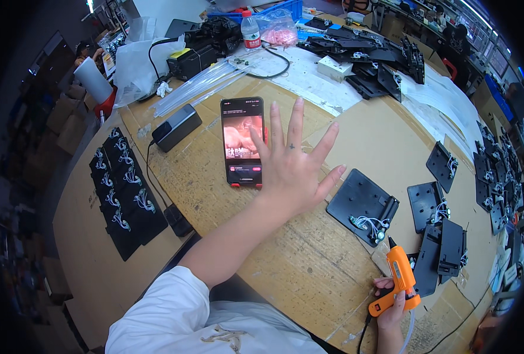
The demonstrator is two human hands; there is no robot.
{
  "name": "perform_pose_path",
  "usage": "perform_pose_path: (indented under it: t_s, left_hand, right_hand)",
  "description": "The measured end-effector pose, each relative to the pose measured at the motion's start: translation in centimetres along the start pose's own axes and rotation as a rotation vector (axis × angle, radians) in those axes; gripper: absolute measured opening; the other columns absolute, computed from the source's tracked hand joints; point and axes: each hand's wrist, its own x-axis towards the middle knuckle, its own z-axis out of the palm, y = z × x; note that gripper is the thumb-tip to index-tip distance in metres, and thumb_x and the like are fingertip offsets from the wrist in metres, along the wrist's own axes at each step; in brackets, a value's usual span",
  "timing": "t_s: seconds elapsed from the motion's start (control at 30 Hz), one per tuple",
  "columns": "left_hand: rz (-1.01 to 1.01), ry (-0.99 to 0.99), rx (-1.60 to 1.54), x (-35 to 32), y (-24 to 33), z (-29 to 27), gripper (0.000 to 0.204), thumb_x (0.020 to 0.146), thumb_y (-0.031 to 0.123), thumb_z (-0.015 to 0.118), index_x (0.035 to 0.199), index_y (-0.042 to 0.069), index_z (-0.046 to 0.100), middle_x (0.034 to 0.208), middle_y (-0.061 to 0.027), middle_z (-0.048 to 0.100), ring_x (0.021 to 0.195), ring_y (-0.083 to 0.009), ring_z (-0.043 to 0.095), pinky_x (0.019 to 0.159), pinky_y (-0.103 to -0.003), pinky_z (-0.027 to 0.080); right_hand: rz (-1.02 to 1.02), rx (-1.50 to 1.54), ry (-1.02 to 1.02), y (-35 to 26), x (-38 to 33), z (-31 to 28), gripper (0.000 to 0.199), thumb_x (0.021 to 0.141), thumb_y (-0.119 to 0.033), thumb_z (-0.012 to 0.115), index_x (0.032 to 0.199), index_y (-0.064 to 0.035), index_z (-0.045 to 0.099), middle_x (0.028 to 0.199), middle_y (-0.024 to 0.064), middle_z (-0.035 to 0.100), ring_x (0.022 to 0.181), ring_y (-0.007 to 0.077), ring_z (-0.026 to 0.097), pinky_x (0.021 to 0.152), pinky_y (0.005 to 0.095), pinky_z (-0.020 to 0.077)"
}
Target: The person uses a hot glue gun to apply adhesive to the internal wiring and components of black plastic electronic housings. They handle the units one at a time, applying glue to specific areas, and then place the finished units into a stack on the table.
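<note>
Beside the phone (242, 141), left hand (291, 171) fingers spread — right hand (392, 304) gripping glue gun (399, 280).

Two hands are in view: the left hand (291, 168) and the right hand (392, 304). On the bench (309, 265) there is one phone (242, 141), one orange glue gun (400, 277), one plastic bottle (250, 30), one dark power adapter (176, 127) and one white box (334, 68). One black plate with wires (362, 206) lies alone near the middle. At the left, about ten black plates lie in two overlapping rows (123, 192). The heaps of plates at the top and right are too many to count exactly.
</note>
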Motion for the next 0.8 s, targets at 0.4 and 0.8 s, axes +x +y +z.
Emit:
perform_pose_path:
  t_s: [0.4,0.8]
  left_hand:
    - [-0.107,-0.150,0.012,-0.4,0.7,-0.1,0.066,0.086,0.054,0.062,0.144,0.026,0.047,0.154,-0.0317,0.015,0.138,-0.0623,0.011,0.092,-0.083,0.022]
    - [-0.081,-0.087,0.019,-0.1,0.1,0.1,0.063,0.086,0.052,0.063,0.140,0.020,0.053,0.153,-0.0322,0.020,0.137,-0.0618,0.018,0.094,-0.080,0.024]
  right_hand:
    - [-0.008,-0.009,-0.013,-0.1,0.1,0.0,0.042,0.100,-0.040,0.044,0.102,0.0015,0.052,0.090,0.0156,0.061,0.091,0.0286,0.063,0.068,0.0321,0.0482]
    - [-0.029,-0.012,0.002,-0.3,0.2,0.4,0.043,0.100,-0.039,0.046,0.102,0.0031,0.052,0.087,0.0164,0.062,0.088,0.0283,0.064,0.066,0.0320,0.0487]
